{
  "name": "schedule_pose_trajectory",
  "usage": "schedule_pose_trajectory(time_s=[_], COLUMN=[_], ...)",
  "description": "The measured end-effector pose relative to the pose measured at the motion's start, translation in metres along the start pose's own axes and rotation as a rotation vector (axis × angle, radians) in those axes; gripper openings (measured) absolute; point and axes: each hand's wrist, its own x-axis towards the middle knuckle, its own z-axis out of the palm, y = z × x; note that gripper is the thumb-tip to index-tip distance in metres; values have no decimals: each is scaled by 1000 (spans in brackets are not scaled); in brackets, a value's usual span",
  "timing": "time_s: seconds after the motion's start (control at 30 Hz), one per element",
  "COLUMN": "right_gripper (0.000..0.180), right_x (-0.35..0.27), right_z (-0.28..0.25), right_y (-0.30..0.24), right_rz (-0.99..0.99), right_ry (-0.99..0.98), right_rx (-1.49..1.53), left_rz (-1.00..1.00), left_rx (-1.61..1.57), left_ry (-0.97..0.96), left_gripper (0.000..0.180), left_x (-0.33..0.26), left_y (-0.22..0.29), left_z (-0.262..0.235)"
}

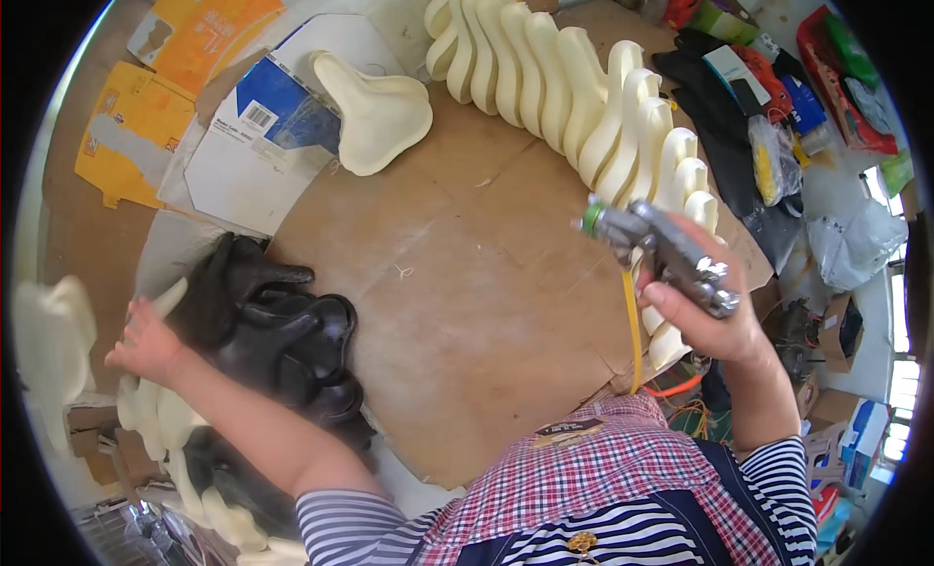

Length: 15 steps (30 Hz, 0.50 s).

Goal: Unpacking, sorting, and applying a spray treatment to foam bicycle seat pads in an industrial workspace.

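My right hand (pixel 715 303) is wrapped round a silver spray gun (pixel 671 255) with a green ring at its front, which points to the left. My left hand (pixel 146 342) reaches out to the far left with its fingers apart, beside the pile of black saddle covers (pixel 282 323). A cream foam saddle pad (pixel 58 342), smeared by motion, is just left of this hand and apart from it. Another cream pad edge (pixel 170 298) shows right behind the fingers. One foam saddle pad (pixel 375 113) lies flat on the white and blue cardboard.
A long curved row of nested foam saddle pads (pixel 555 74) lines the back and right of the brown cardboard surface (pixel 438 303). More cream pads (pixel 161 420) sit below my left forearm. Bags and boxes (pixel 778 147) crowd the right side. A yellow hose (pixel 632 332) hangs below the gun.
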Motion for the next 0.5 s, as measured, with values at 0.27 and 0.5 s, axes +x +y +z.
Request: schedule_pose_trajectory(time_s=[0.27,0.5], right_gripper=[56,53], right_x=[4,31], right_z=[0,6], right_y=[-17,22], right_rz=[-126,18], right_ry=[31,-153], right_rx=[121,-23], left_rz=[-636,-436], left_rx=[935,1415], left_ry=[-529,-851], left_gripper=[51,37], left_x=[-127,-143], left_y=[-253,-355], left_z=[-16,-23])
